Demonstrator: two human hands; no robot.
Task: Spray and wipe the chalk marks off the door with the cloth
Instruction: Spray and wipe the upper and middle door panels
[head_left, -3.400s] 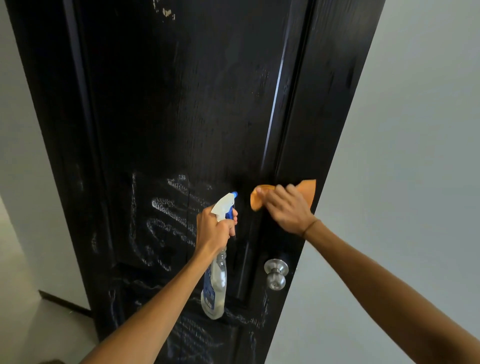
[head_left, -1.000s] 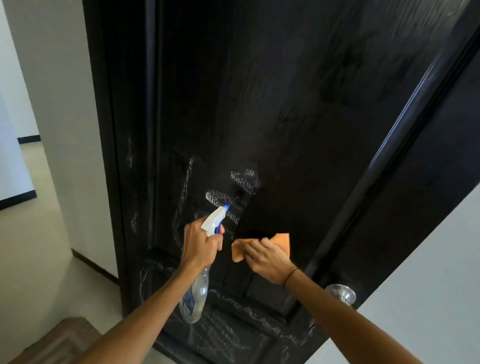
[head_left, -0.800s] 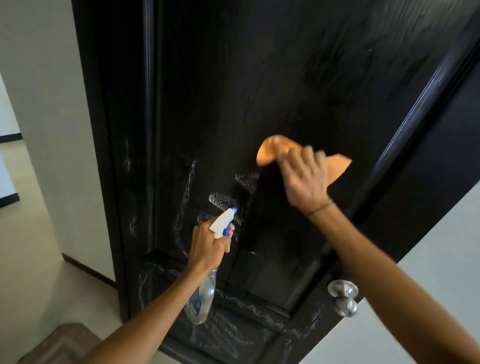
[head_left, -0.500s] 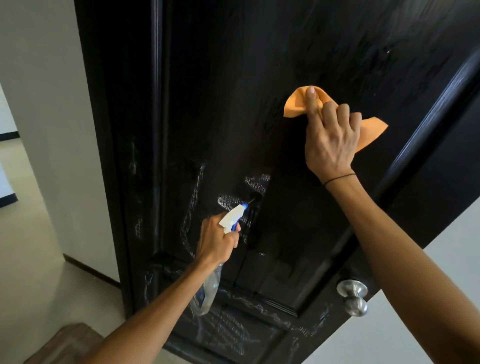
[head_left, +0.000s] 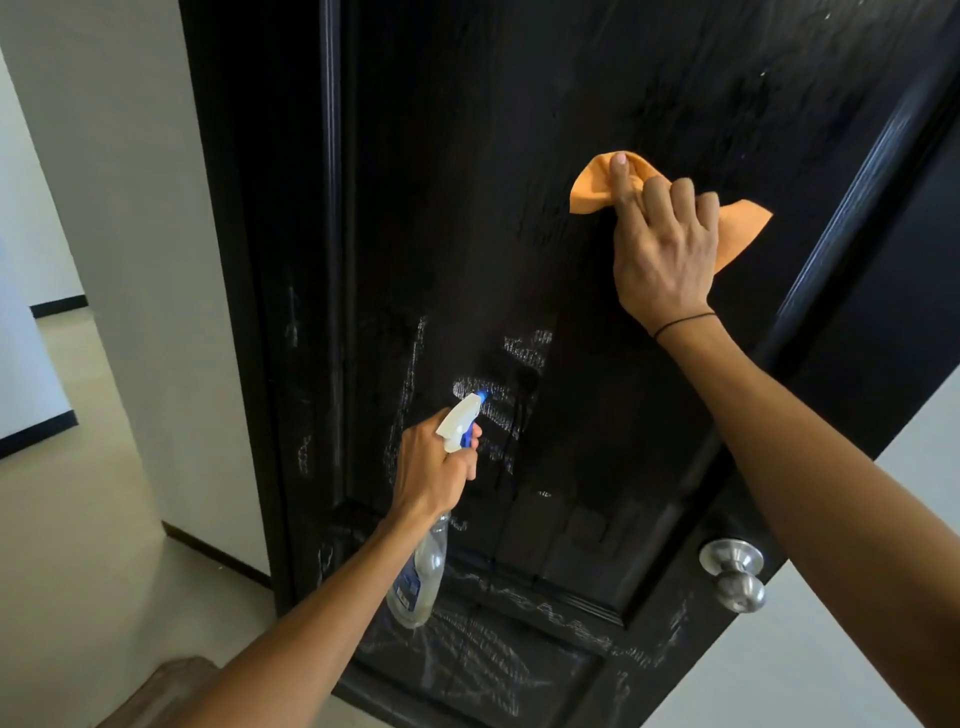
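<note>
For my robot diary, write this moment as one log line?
left hand: holds clear spray bottle | right hand: presses orange cloth on black door

No text, brand or number can be read. The spray bottle carries a blue label, but its print is too small and blurred to make out. The chalk marks on the door are scribbles, not letters.

You have one black door filling the middle of the frame, with one metal knob at lower right. You can count one orange cloth at upper right and one spray bottle at lower centre. Two hands show: your left hand and your right hand. The chalk marks smear together, so you cannot count them.
</note>
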